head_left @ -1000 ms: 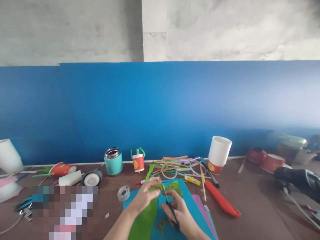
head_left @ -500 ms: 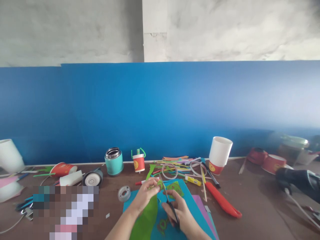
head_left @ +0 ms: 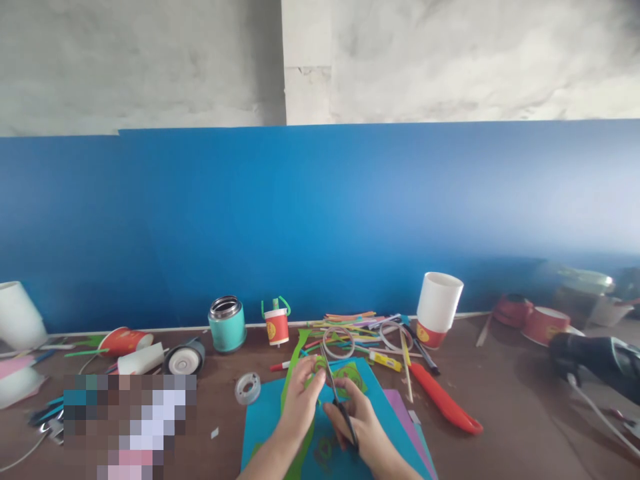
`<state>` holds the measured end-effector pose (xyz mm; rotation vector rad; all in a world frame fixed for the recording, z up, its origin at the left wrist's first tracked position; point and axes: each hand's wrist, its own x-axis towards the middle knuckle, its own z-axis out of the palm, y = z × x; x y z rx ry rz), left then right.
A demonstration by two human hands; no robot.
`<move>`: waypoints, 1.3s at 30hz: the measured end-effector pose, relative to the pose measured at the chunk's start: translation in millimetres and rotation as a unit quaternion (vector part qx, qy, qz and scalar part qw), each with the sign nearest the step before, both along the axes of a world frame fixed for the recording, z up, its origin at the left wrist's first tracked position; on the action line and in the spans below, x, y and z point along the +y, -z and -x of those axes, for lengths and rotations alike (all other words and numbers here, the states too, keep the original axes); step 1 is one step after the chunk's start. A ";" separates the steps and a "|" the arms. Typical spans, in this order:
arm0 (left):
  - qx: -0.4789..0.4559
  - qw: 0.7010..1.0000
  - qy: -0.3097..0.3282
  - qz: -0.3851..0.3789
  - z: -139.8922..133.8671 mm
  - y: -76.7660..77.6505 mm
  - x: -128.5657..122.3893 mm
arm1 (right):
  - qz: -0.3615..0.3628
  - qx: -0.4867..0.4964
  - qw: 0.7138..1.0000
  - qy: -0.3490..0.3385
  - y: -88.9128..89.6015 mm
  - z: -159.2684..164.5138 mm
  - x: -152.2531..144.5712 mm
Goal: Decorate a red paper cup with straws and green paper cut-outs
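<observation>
My right hand (head_left: 356,415) is closed around the black handles of a pair of scissors (head_left: 341,403), whose blades point up and away from me. Between the fingers of my left hand (head_left: 303,395) is a small green paper piece (head_left: 320,365) with drawn lines, right beside the blades. Another green paper piece (head_left: 353,377) with a drawing on it lies behind my right hand. Both hands are over blue paper sheets (head_left: 264,413). A long green paper strip (head_left: 301,460) runs under my left hand and wrist. Small cut-outs lie on the blue sheet near my right wrist.
A tape roll (head_left: 248,389) lies left of the sheets. Behind stand a teal thermos (head_left: 227,325) and a small red cup (head_left: 277,327) with green straws. Coloured strips (head_left: 350,327), a glue stick (head_left: 385,361), a red knife (head_left: 445,400) and stacked white cups (head_left: 440,308) are to the right.
My left hand has shifted slightly right and turned, bringing its thumb up against the scissors' blades. The green strip beneath it shows less. My right hand stays nearly in place.
</observation>
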<state>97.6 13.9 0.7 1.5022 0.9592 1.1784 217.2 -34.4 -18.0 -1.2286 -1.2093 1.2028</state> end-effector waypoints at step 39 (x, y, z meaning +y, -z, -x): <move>-0.084 0.983 0.124 0.109 -1.2 -11.9 -7.9 | -0.021 0.006 1.000 0.011 2.6 0.0 -0.3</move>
